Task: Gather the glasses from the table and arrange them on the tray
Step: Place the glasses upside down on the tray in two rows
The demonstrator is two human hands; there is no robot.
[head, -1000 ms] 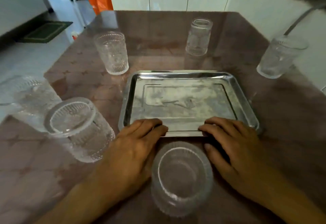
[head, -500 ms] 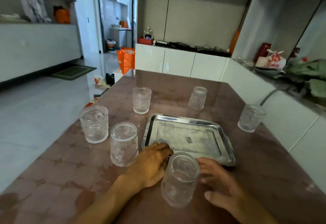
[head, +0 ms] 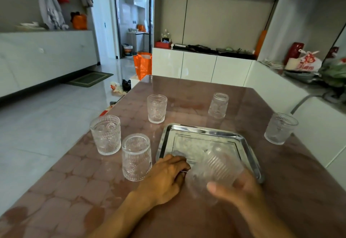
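Observation:
An empty steel tray (head: pixel 206 132) lies on the brown table. My right hand (head: pixel 236 189) grips a ribbed clear glass (head: pixel 215 166), lifted and tilted over the tray's near edge; it is blurred. My left hand (head: pixel 166 176) rests flat on the table with its fingers at the tray's near left corner. More glasses stand on the table: one (head: pixel 136 157) just left of my left hand, one (head: pixel 105 134) further left, one (head: pixel 156 108) behind the tray on the left, one (head: pixel 218 105) behind it on the right, one (head: pixel 280 128) at the far right.
The table's left edge (head: pixel 78 140) drops to a tiled floor. A white cabinet (head: pixel 280 91) runs close along the table's right side, and low white cupboards stand behind the far end. An orange bag (head: pixel 142 65) sits on the floor beyond.
My right hand has closed on the nearest glass and lifted it toward the tray. The left hand stays at the tray's corner. The view rose from looking down at the table.

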